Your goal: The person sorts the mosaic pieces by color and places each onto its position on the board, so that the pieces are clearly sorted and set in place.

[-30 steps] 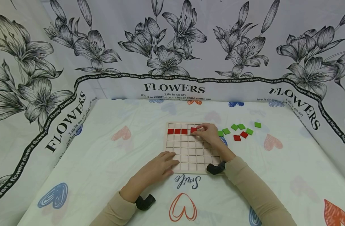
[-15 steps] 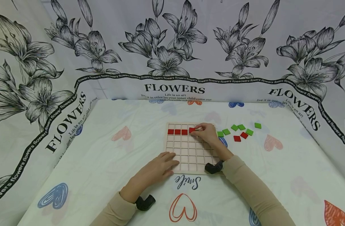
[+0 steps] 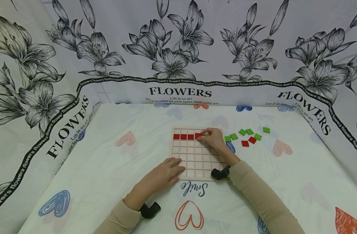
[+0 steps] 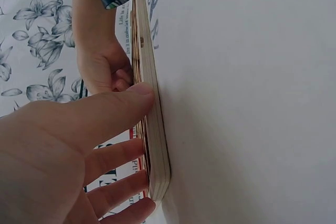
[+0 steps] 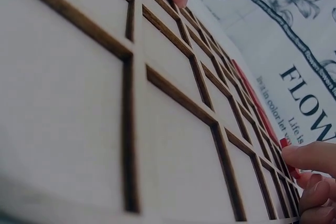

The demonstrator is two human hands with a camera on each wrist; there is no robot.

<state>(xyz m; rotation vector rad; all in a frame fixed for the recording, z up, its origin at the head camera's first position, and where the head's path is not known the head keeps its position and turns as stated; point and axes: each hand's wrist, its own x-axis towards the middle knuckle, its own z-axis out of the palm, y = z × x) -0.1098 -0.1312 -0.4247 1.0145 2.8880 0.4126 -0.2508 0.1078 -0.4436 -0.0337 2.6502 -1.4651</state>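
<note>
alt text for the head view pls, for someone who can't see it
A person's right hand pinches a red tile at the fourth cell of a wooden grid board, beside three red tiles already seated. The left hand rests on the board's near-left corner; loose green tiles lie right.

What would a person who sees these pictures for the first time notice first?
The eye goes first to the wooden grid board in the middle of the heart-printed cloth, with a row of red tiles near its far edge. The right hand pinches a fourth red tile at the end of that row, while the left hand rests on the board's near left corner. Loose green tiles and two red tiles lie right of the board.
</note>
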